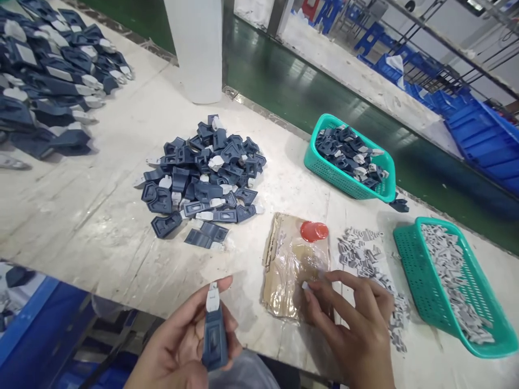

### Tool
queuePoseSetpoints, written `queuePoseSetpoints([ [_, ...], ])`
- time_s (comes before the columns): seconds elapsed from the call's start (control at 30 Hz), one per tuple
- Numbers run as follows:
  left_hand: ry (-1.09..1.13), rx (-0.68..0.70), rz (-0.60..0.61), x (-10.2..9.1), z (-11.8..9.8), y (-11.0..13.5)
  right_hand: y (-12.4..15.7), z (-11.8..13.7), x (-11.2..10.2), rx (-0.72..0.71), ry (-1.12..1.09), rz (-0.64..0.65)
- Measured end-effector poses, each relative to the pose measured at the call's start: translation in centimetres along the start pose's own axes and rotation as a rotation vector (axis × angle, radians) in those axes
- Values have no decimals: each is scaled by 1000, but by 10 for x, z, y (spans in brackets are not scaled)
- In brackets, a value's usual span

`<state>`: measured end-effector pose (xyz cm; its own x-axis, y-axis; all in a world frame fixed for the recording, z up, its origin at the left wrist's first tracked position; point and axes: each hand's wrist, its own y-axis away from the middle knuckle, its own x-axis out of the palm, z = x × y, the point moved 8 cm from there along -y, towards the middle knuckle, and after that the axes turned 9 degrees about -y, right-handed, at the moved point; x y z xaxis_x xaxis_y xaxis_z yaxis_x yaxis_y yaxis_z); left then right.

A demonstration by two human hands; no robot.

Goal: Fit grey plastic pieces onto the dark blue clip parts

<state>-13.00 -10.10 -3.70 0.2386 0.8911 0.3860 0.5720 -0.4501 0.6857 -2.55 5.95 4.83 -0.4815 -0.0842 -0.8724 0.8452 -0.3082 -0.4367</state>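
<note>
Left hand [182, 340] raised palm-up at the near table edge, fingers curled round a dark blue plastic part [214, 337] held upright, thumb along one side, its white tip [212, 297] pointing up and away. Right hand [357, 329] lying palm-down on the table [101, 216], fingers loosely spread and bent, fingertips pressing a small pale piece [305, 284] against taped cardboard [292, 270]; nothing gripped in the palm that can be seen. Red cap [313, 231] resting on the cardboard's far corner. Just right of that hand, loose grey clips [360, 251] scattered on the table, more of them filling a teal basket [409, 270] at the right edge. Second teal basket [344, 183] farther back near the far rim, holding blue parts, one blue part [399, 205] lying outside it. Centre of the table taken by a pile [205, 173] of blue-and-white parts; a larger heap [48, 81] at far left. Bare worn tabletop open between the pile and the near edge, and left of the cardboard. White column [198, 48] standing at the far edge; green floor [284, 92] and blue crates [482, 135] beyond. No readable writing or labels anywhere.
</note>
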Motion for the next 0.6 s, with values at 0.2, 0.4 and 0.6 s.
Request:
queuePoseSetpoints([
  [0.2,106,-18,56,1,0,1,-2,3,2,-15,63,33],
  [0.4,72,-16,86,3,-1,-2,-2,5,2,-40,116,30],
  [0.6,95,-167,220,9,9,4,-1,-2,-18,32,113,-86],
])
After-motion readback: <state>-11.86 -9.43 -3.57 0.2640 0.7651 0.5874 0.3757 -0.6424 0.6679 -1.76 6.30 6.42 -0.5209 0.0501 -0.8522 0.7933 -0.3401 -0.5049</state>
